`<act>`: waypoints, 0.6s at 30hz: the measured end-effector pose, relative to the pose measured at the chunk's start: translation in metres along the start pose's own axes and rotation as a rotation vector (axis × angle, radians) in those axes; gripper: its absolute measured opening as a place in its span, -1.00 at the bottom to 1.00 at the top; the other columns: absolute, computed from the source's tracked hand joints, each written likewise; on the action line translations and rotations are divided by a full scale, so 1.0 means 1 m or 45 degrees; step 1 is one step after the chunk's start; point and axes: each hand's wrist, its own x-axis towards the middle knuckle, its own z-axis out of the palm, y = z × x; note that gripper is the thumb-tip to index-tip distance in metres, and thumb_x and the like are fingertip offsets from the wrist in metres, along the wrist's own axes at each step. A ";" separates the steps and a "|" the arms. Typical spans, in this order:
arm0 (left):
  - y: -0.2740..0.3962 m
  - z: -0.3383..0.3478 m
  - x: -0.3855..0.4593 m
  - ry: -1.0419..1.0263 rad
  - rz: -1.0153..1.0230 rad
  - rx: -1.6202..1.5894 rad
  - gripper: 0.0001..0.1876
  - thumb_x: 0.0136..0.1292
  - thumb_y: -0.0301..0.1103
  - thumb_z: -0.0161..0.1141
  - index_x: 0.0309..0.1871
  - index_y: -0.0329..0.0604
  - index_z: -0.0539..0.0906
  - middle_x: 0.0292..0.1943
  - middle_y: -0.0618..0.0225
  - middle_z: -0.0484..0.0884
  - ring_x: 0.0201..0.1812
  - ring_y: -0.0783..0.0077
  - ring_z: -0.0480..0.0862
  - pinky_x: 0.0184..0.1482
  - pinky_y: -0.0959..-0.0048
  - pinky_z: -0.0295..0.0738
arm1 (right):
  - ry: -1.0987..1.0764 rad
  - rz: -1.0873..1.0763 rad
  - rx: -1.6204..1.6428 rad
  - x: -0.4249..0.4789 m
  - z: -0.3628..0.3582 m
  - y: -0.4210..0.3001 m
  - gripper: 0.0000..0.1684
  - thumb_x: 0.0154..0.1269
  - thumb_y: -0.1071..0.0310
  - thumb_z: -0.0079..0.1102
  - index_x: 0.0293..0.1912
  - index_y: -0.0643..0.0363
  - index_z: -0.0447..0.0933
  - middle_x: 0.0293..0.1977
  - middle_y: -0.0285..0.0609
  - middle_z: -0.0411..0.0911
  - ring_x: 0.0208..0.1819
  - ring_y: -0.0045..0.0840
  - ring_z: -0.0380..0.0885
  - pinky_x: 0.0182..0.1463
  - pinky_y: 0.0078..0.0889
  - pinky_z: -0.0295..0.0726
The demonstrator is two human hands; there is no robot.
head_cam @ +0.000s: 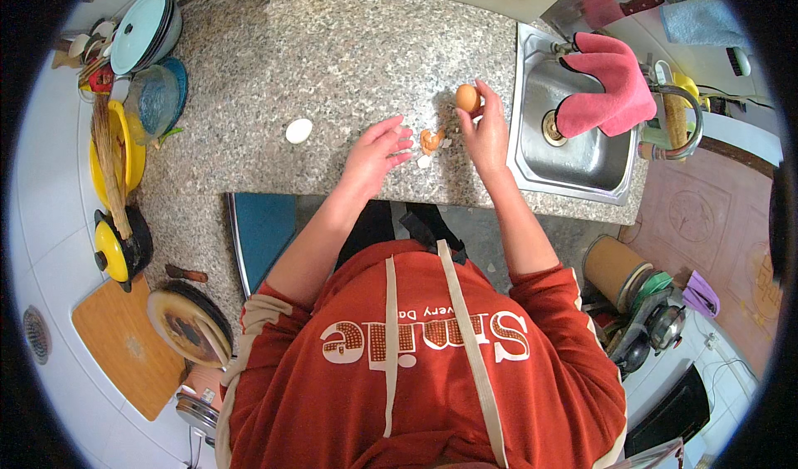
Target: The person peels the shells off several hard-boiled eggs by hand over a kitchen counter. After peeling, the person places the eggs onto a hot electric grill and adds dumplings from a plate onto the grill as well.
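Between the thumb and fingers of my right hand [484,133] is a brown egg [467,98], held near the sink's left edge. My left hand [378,155] hovers over the speckled stone countertop [324,57] with its fingers apart and nothing in them. Bits of brown eggshell [430,141] lie on the counter between my hands, and a pale fragment [424,161] rests just below them. A white egg [299,131], smooth and apparently peeled, sits on the counter to the left of my left hand.
A steel sink [530,95] is set in at the right, with a pink cloth [614,88] draped over its tap. Along the left wall stand stacked bowls [138,31], a yellow basin [136,157], a black pot [141,244] and a wooden cutting board [124,344].
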 end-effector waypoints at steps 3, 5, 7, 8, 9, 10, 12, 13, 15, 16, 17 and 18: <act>-0.001 -0.004 0.000 -0.026 -0.014 -0.008 -0.60 0.52 -0.28 0.10 0.33 -0.23 0.49 0.16 0.15 0.63 0.11 0.32 0.64 0.13 0.35 0.58 | -0.099 -0.337 -0.325 0.006 0.005 0.023 -0.45 0.21 0.51 0.34 0.21 0.16 0.47 0.08 -0.06 0.52 -0.05 -0.19 0.63 0.00 -0.25 0.63; 0.002 -0.002 -0.005 -0.022 -0.032 0.056 -0.62 0.52 -0.29 0.10 0.30 -0.24 0.51 0.13 0.16 0.65 0.09 0.33 0.65 0.11 0.37 0.58 | -0.217 -0.124 -0.222 -0.001 0.005 0.021 -0.46 0.19 0.53 0.31 0.18 0.08 0.48 0.10 -0.10 0.52 0.07 -0.11 0.56 0.10 -0.19 0.59; 0.000 -0.006 -0.005 -0.041 -0.013 0.025 -0.63 0.52 -0.29 0.10 0.29 -0.25 0.51 0.12 0.17 0.66 0.08 0.34 0.65 0.11 0.37 0.57 | -0.188 -0.094 -0.145 -0.004 -0.002 0.011 -0.47 0.20 0.52 0.30 0.18 0.07 0.49 0.10 -0.10 0.52 0.09 -0.10 0.55 0.13 -0.17 0.58; -0.002 -0.008 -0.005 -0.052 -0.003 0.010 -0.63 0.51 -0.29 0.11 0.28 -0.25 0.52 0.11 0.17 0.66 0.08 0.34 0.65 0.11 0.38 0.57 | -0.182 -0.133 -0.170 -0.004 -0.001 0.010 -0.47 0.20 0.52 0.30 0.19 0.07 0.49 0.10 -0.10 0.52 0.09 -0.11 0.56 0.12 -0.17 0.59; -0.001 -0.007 -0.004 -0.050 0.000 0.016 -0.63 0.52 -0.29 0.10 0.28 -0.25 0.52 0.12 0.17 0.66 0.08 0.35 0.65 0.11 0.38 0.57 | -0.174 -0.170 -0.198 -0.005 0.001 0.010 -0.46 0.20 0.52 0.30 0.19 0.07 0.49 0.10 -0.11 0.52 0.09 -0.11 0.56 0.12 -0.18 0.59; -0.001 -0.007 -0.004 -0.047 0.003 0.023 -0.64 0.52 -0.29 0.10 0.28 -0.26 0.52 0.12 0.17 0.66 0.07 0.35 0.65 0.11 0.38 0.57 | -0.165 -0.206 -0.226 -0.006 0.002 0.010 -0.45 0.20 0.53 0.30 0.19 0.07 0.49 0.10 -0.11 0.52 0.08 -0.11 0.57 0.11 -0.18 0.60; 0.002 -0.003 -0.004 -0.042 -0.006 0.051 -0.65 0.52 -0.30 0.09 0.27 -0.26 0.53 0.12 0.17 0.66 0.06 0.36 0.65 0.11 0.39 0.57 | -0.211 -0.119 -0.196 -0.011 0.003 0.015 -0.48 0.18 0.50 0.31 0.16 0.09 0.50 0.07 -0.08 0.54 0.04 -0.08 0.58 0.08 -0.16 0.60; 0.004 0.001 -0.004 -0.039 -0.018 0.073 -0.65 0.53 -0.31 0.09 0.27 -0.26 0.53 0.13 0.18 0.66 0.06 0.37 0.65 0.11 0.39 0.57 | -0.233 -0.079 -0.178 -0.012 0.005 0.018 -0.49 0.17 0.48 0.31 0.15 0.10 0.51 0.05 -0.06 0.55 0.02 -0.07 0.59 0.06 -0.15 0.60; 0.005 0.005 -0.004 -0.051 -0.001 0.114 -0.65 0.53 -0.30 0.09 0.27 -0.26 0.53 0.13 0.20 0.65 0.05 0.39 0.65 0.11 0.41 0.57 | -0.254 0.030 0.198 -0.015 0.005 0.021 -0.47 0.31 0.40 0.31 0.24 0.16 0.40 0.03 -0.07 0.58 -0.08 -0.22 0.65 -0.06 -0.22 0.66; 0.005 0.005 -0.003 -0.068 0.028 0.132 -0.64 0.53 -0.29 0.10 0.27 -0.27 0.53 0.13 0.21 0.65 0.04 0.41 0.65 0.10 0.42 0.57 | -0.314 0.253 0.555 -0.017 0.007 0.020 -0.46 0.35 0.37 0.30 0.26 0.17 0.37 0.03 -0.07 0.58 -0.11 -0.29 0.65 -0.08 -0.26 0.68; 0.005 0.006 -0.002 -0.085 0.056 0.151 -0.63 0.53 -0.29 0.11 0.28 -0.27 0.53 0.13 0.22 0.65 0.03 0.43 0.64 0.10 0.44 0.57 | -0.368 0.477 0.913 -0.019 0.008 0.019 -0.45 0.40 0.34 0.29 0.29 0.19 0.33 0.02 -0.08 0.59 -0.14 -0.36 0.66 -0.11 -0.30 0.69; 0.005 0.007 -0.001 -0.089 0.053 0.180 -0.62 0.53 -0.27 0.12 0.28 -0.27 0.52 0.13 0.24 0.65 0.02 0.44 0.64 0.09 0.45 0.56 | -0.543 0.793 1.259 -0.019 0.005 0.016 -0.41 0.49 0.18 0.21 0.34 0.19 0.25 0.02 -0.11 0.58 -0.20 -0.55 0.63 -0.11 -0.45 0.71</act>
